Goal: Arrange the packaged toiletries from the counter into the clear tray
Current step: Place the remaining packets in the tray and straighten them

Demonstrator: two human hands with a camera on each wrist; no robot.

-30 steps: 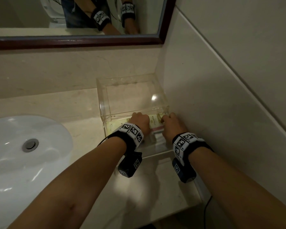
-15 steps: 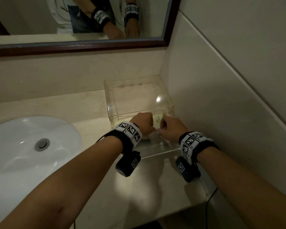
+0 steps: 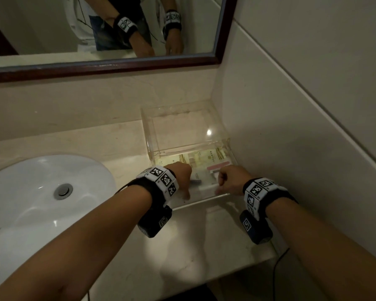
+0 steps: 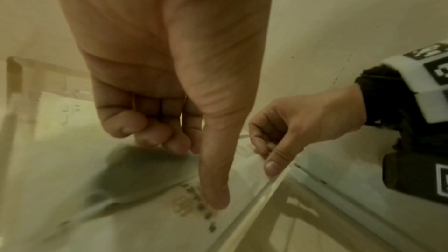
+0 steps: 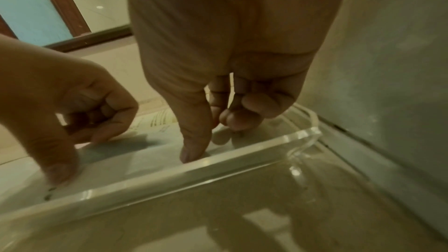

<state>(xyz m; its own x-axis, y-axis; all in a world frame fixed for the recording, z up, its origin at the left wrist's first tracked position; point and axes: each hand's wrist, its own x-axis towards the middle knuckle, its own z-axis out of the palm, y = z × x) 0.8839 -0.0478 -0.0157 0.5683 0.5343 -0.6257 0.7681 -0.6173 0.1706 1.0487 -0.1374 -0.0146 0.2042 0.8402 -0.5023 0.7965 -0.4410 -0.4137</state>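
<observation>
The clear tray stands in the counter's back right corner. Flat cream packets with gold stripes and a pink-edged one lie in its front half. My left hand is over the tray's front left. In the left wrist view its fingers are curled and its thumb tip presses a white printed packet. My right hand is at the front right, fingers curled. Its thumb points down onto a packet just inside the tray's front wall. Neither hand plainly grips anything.
A white sink basin with a metal drain fills the counter's left side. The side wall runs close along the tray's right. A dark-framed mirror hangs above the back wall. Bare counter lies in front of the tray.
Both hands have drawn back toward the tray's front wall and come apart. The striped packets they covered now lie uncovered in the tray.
</observation>
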